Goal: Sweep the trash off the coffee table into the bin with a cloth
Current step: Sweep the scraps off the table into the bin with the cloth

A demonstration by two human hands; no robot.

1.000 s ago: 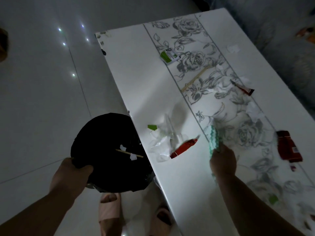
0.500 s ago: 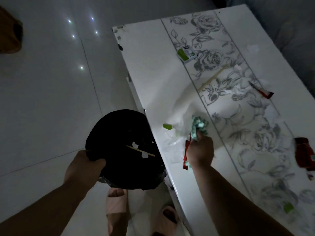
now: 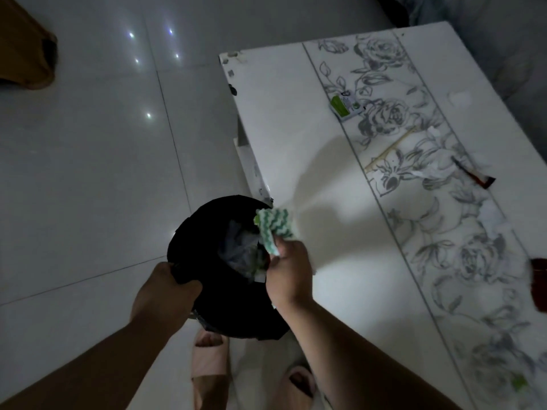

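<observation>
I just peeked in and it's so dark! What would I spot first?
The green-and-white cloth, gripped in the right hand over the black bin beside the table edge. The left hand holds the bin's rim. Trash lies on the flowered coffee table, including a green packet.

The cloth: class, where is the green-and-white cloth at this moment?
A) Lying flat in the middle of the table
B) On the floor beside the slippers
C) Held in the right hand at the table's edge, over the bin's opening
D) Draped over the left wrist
C: the right hand grips the cloth at the coffee table edge, above the black bin that the left hand holds.
</observation>
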